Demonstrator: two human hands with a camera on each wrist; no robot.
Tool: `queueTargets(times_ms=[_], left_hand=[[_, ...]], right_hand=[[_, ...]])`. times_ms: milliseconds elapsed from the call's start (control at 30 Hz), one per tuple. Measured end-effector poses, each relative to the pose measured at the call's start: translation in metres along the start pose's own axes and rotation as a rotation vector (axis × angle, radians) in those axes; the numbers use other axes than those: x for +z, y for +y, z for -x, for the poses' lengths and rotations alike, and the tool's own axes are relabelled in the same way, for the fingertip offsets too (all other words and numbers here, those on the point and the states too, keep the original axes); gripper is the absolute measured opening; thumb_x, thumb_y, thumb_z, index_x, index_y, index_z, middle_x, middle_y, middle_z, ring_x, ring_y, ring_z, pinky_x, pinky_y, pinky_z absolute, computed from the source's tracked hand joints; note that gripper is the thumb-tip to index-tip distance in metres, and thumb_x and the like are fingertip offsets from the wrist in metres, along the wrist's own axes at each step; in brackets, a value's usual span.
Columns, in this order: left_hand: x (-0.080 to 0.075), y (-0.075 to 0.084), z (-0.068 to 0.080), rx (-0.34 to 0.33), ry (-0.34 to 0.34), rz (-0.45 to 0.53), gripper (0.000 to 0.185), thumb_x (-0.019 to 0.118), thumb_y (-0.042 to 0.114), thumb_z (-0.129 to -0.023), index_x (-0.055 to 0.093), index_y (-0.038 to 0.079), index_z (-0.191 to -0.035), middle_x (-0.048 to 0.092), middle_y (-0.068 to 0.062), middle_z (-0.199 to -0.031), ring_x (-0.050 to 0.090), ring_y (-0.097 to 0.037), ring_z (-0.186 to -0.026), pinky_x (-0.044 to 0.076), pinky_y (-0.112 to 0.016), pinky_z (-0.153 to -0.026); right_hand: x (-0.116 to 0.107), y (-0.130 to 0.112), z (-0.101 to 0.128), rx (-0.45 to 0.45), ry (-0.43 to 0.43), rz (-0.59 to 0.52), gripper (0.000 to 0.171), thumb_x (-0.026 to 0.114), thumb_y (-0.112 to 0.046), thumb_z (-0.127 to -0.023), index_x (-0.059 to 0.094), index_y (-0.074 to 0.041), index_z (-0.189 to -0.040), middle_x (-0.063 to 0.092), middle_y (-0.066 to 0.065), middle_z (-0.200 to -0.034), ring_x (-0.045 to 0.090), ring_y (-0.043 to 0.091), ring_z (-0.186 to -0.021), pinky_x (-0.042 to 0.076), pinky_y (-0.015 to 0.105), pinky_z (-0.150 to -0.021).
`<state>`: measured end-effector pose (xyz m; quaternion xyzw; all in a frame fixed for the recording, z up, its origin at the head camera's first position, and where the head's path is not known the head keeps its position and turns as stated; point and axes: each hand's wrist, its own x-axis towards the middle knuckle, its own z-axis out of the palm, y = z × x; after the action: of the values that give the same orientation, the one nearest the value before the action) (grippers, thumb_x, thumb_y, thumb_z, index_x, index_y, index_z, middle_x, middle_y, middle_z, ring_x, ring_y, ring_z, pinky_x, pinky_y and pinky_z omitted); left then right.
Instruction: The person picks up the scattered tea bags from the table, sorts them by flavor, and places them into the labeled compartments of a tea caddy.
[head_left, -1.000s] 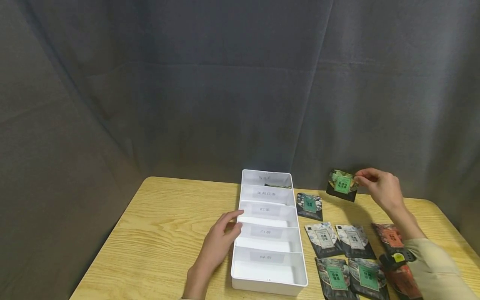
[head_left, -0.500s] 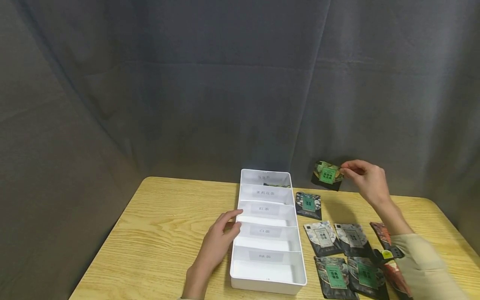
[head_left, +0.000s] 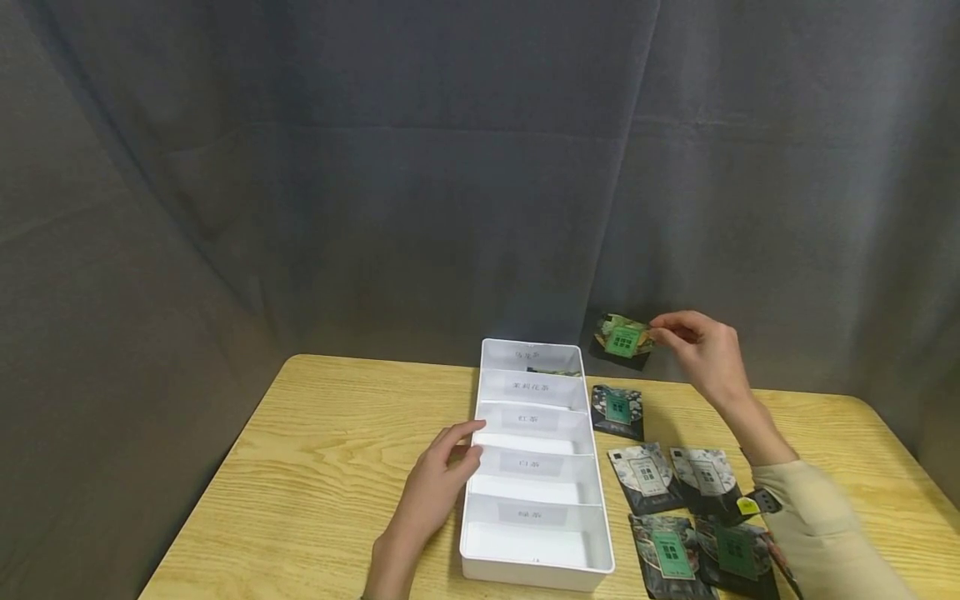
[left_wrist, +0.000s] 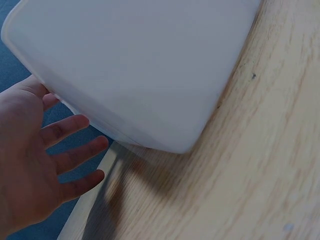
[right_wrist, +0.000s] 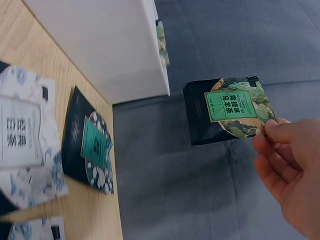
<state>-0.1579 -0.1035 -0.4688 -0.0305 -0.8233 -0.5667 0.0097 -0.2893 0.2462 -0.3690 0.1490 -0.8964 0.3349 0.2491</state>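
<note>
One tea packet left of right-hand grip.

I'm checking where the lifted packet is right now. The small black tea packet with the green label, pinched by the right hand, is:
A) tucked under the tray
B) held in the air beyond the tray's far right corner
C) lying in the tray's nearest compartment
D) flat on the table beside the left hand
B: the right hand pinches the small black tea packet with the green label by its edge, in the air past the far right corner of the white plastic divided tray.
</note>
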Motion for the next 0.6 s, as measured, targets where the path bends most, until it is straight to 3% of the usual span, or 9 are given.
queueTargets(times_ms=[167,400,600], left_hand=[[0.0,-0.001,0.0,-0.001,0.0,-0.006,0.036,0.055,0.043,-0.1,0.056,0.038,-0.136,0.056,0.003,-0.139,0.059,-0.021,-0.12,0.05,-0.048,-0.1],[-0.001,-0.003,0.001,-0.003,0.005,-0.013,0.036,0.055,0.043,-0.1,0.056,0.038,-0.136,0.056,0.003,-0.14,0.059,-0.021,-0.12,0.05,-0.048,-0.1],[-0.002,-0.004,0.0,0.001,0.013,-0.027,0.036,0.055,0.043,-0.1,0.057,0.038,-0.136,0.056,0.004,-0.139,0.06,-0.02,-0.118,0.05,-0.048,-0.099]], right_hand=[[0.009,-0.007,-0.004,-0.03,-0.006,-0.031,0.012,0.065,-0.009,-0.096,0.074,-0.004,-0.103,0.074,0.014,-0.095,0.054,-0.019,-0.077,0.045,0.003,-0.068],[0.024,-0.025,-0.009,-0.062,-0.021,-0.077,0.011,0.066,-0.006,-0.095,0.074,-0.003,-0.102,0.074,0.015,-0.095,0.072,0.023,-0.081,0.045,0.002,-0.067],[0.037,-0.039,-0.014,-0.103,-0.047,-0.094,0.011,0.065,-0.005,-0.095,0.074,-0.003,-0.102,0.073,0.015,-0.095,0.072,0.027,-0.081,0.046,0.004,-0.067]])
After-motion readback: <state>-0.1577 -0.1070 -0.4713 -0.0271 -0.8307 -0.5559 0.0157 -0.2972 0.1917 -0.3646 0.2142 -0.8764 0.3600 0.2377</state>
